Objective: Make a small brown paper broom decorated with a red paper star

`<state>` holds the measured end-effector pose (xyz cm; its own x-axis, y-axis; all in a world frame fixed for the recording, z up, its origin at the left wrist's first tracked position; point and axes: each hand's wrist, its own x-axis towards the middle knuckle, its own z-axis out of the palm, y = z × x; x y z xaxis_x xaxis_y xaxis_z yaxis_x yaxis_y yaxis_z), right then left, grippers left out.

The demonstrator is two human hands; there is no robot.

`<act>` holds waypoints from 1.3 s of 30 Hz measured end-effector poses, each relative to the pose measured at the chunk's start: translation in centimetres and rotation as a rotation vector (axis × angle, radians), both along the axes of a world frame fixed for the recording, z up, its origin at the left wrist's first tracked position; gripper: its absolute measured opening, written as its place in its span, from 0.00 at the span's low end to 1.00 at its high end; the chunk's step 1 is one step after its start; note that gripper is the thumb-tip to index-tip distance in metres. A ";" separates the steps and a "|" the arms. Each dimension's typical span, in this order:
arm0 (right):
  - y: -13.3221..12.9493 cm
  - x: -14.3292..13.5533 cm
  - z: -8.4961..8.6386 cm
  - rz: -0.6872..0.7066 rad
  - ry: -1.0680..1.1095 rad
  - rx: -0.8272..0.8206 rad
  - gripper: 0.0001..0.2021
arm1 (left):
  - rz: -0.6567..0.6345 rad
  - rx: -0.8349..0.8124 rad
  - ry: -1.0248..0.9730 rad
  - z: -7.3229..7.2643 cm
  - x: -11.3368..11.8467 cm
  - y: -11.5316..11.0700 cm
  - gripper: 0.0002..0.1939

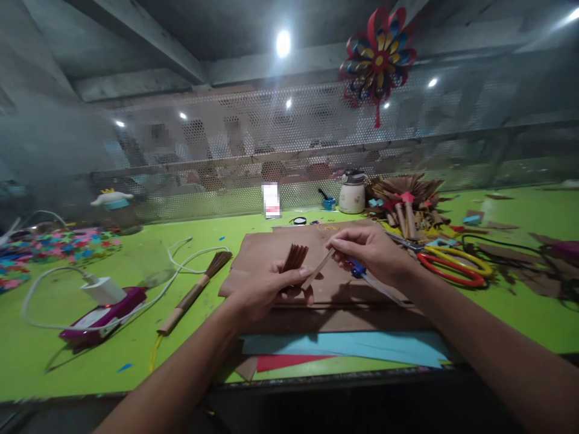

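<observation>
Lime-green counter (27, 349) spreads before a perforated metal screen (312, 129). On it lie brown paper sheets (253, 253), with red-and-yellow-handled scissors (423, 263) to the right. Over the sheets, the left hand (266, 283) has its grip closed around a pleated brown paper bundle (295, 258); the right hand's (368, 247) grip pinches a narrow paper strip (319, 269). Keeping pleats flush and strip taut should work best.

The fingers (295, 276) of the left hand (266, 287) hide the lower part of the pleated brown paper (295, 257). The right hand (368, 248) partly covers a blue object (357, 270) (its kind unclear). The star heap (58, 248) is cut off at left; the upright white screen (271, 198) is pixelated.
</observation>
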<state>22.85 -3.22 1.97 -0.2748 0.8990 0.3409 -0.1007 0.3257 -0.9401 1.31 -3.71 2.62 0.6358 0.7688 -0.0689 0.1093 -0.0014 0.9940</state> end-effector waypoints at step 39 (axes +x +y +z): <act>0.3 -0.4 -0.4 0.046 0.027 -0.037 0.17 | 0.083 -0.153 -0.062 -0.4 0.0 0.4 0.15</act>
